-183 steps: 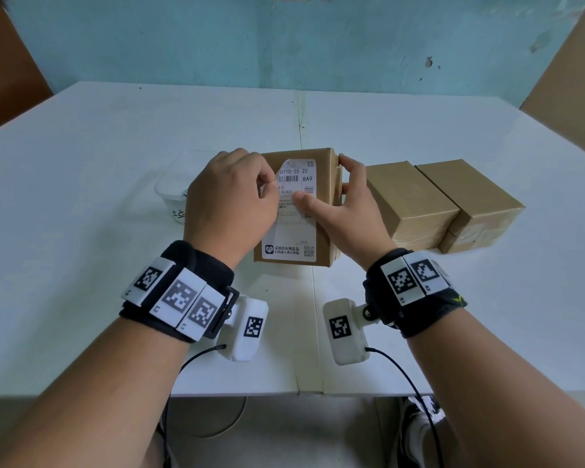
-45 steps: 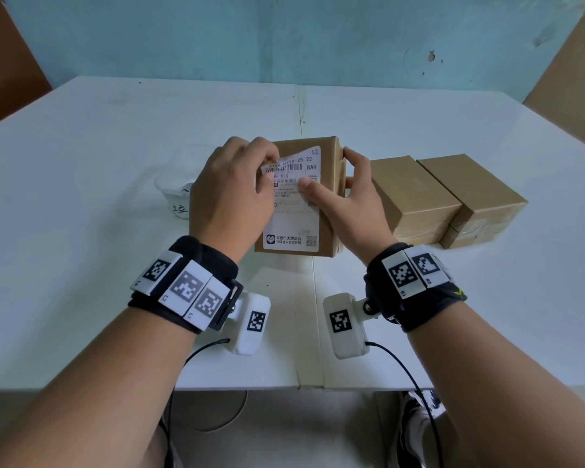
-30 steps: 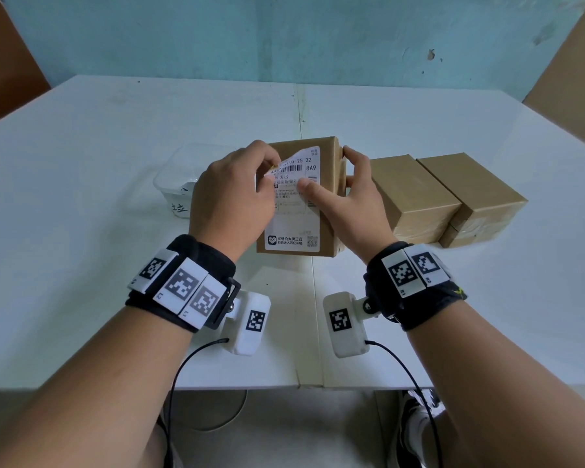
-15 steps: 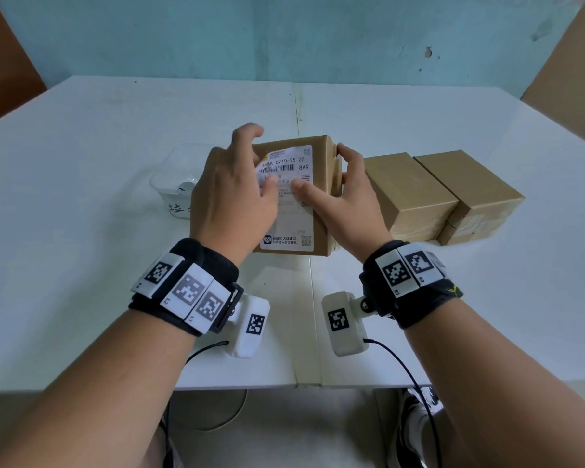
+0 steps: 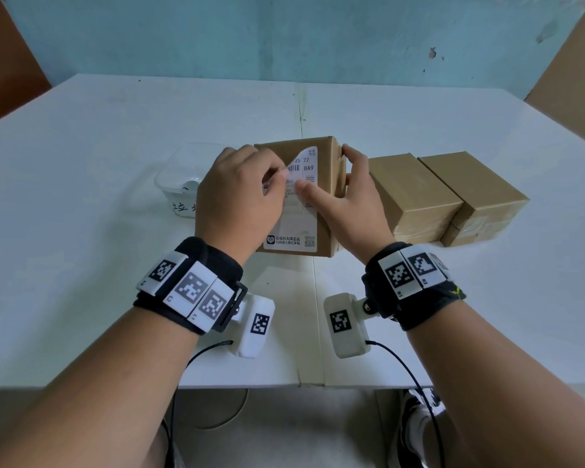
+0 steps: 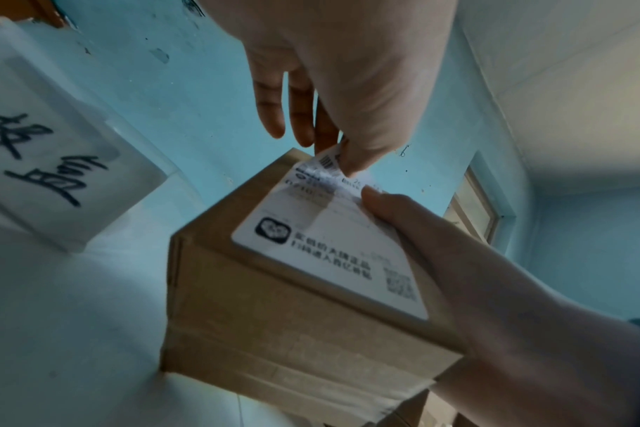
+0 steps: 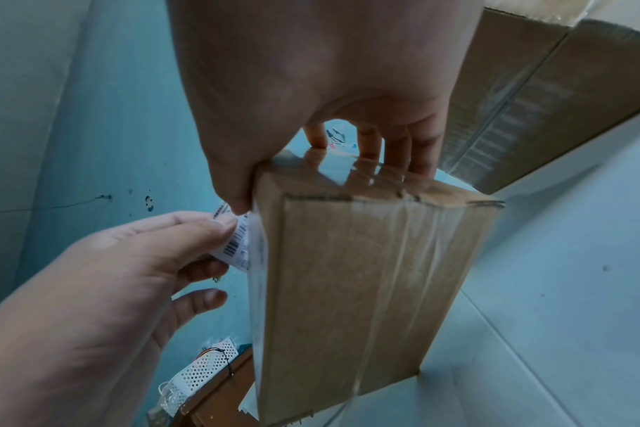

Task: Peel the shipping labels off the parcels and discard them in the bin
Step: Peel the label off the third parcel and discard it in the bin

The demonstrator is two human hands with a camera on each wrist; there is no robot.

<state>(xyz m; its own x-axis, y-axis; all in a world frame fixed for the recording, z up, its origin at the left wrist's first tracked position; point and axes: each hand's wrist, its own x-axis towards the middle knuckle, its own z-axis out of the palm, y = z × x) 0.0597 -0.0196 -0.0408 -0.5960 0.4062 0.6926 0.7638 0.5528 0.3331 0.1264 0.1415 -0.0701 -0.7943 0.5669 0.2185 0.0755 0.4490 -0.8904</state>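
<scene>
A brown cardboard parcel [image 5: 323,211] stands tilted on the white table [image 5: 81,231], its white shipping label [image 5: 293,228] facing me. My left hand [image 5: 240,194] pinches the label's upper left corner [image 6: 329,161] and has it folded back off the cardboard. My right hand [image 5: 348,201] grips the parcel: its thumb presses on the label, its fingers wrap the right side [image 7: 395,153]. In the right wrist view the peeled corner [image 7: 236,245] curls away from the parcel [image 7: 362,289] between the left hand's thumb and fingers.
A clear plastic bin [image 5: 183,177] with handwriting on its front stands just left of the parcel, partly behind my left hand. Two more brown parcels [image 5: 412,194] [image 5: 473,194] lie side by side to the right. A teal wall lies beyond the table.
The left hand's fingers have closed on the label's upper left corner again and pulled it down, so bare cardboard now shows there. The right hand keeps its hold on the parcel.
</scene>
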